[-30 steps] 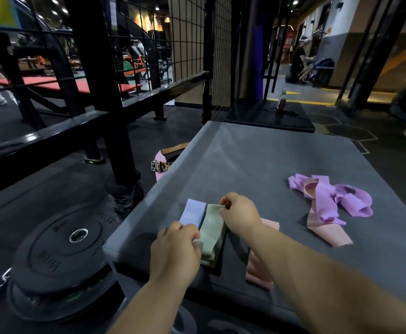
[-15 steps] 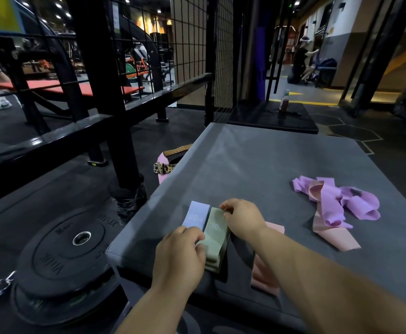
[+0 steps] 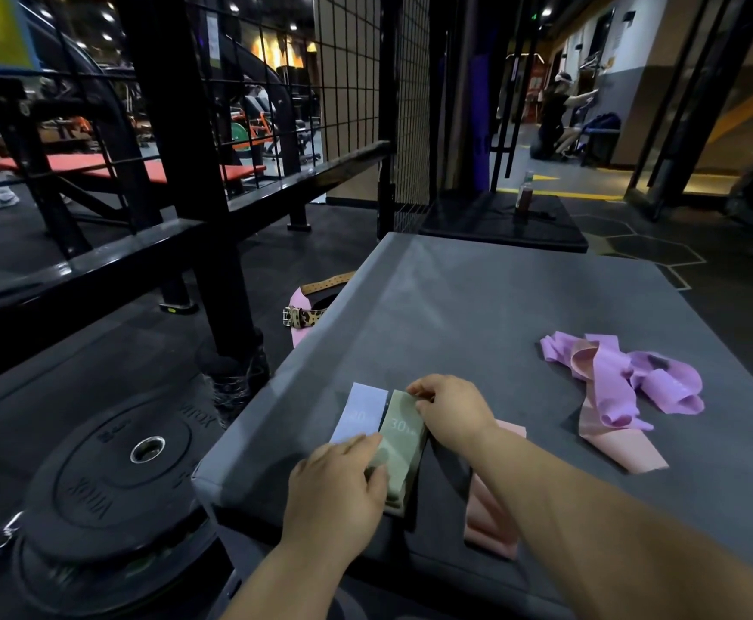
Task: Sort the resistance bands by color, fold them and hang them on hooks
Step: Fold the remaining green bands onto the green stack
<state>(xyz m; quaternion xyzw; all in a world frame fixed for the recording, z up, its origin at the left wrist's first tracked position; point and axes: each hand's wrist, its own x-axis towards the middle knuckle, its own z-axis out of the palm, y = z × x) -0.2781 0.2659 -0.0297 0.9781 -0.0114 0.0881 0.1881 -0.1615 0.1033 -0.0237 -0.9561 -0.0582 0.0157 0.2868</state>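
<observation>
Two pinch grips, left hand and right hand, on green band, lengthwise near-to-far.

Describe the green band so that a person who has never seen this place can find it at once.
On the grey platform, look at the near left corner, where three folded bands lie side by side. The green band is the middle one, between the blue band and the pink band, held by the left hand and the right hand. Only it is green and marked 30.
</observation>
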